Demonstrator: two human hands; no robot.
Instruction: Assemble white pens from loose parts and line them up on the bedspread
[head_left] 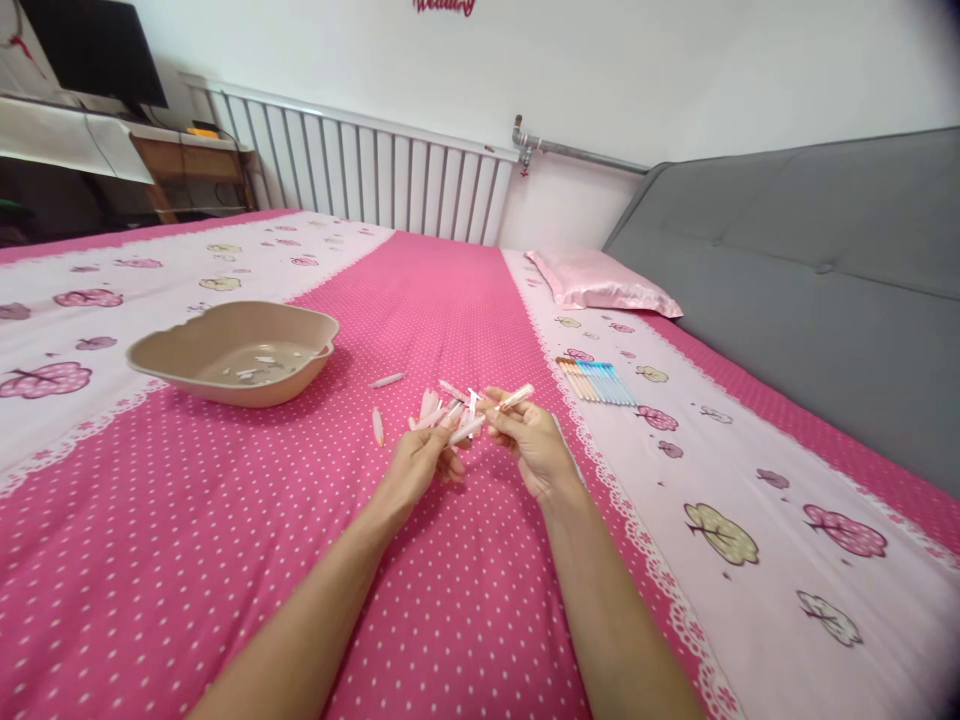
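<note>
Over a small pile of pale pink and white pen-like sticks (430, 403), my two hands are close together. My left hand (421, 458) is closed on a whitish pen (468, 430), pinched between thumb and fingers and pointing to the right. A pale pen (517, 397) with an orange-brown part is held in the fingers of my right hand (534, 440), tilted up to the right. Small white bits lie between the hands, too small to name. Two loose sticks, one pinkish (377, 427) and one greyish (388, 380), lie left of the pile.
A beige basin (232, 390) with white scraps inside stands at the left on the pink bedspread (435, 290). Right of my hands lies a row of brown-to-blue pens (597, 382). Farther back are a pink pillow (604, 282), a grey headboard (810, 270) and a radiator (360, 170).
</note>
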